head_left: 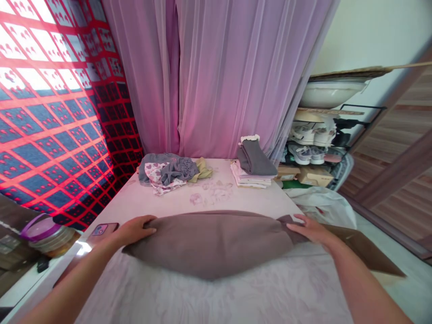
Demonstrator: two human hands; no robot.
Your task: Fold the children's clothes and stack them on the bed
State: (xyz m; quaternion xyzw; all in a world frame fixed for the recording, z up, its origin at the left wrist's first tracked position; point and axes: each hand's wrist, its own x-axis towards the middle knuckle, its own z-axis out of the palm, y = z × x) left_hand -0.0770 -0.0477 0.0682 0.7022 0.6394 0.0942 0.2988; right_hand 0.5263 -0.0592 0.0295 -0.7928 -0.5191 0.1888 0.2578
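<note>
A grey-brown garment (216,240), its exact kind not clear, stretches sideways over the near part of the floral-covered surface (209,198). Its lower edge sags in the middle and looks blurred. At the left end, my left hand (137,230) pinches the cloth between thumb and fingers. My right hand (308,228) grips the bunched right end of the same garment.
Crumpled clothes (168,173) lie at the far left, and a folded stack (253,177) topped by a grey garment (254,157) at the far right. A phone (103,229) and a purple-lidded jar (50,236) are left. Shoe shelves (310,135) and a cardboard box (364,252) stand right.
</note>
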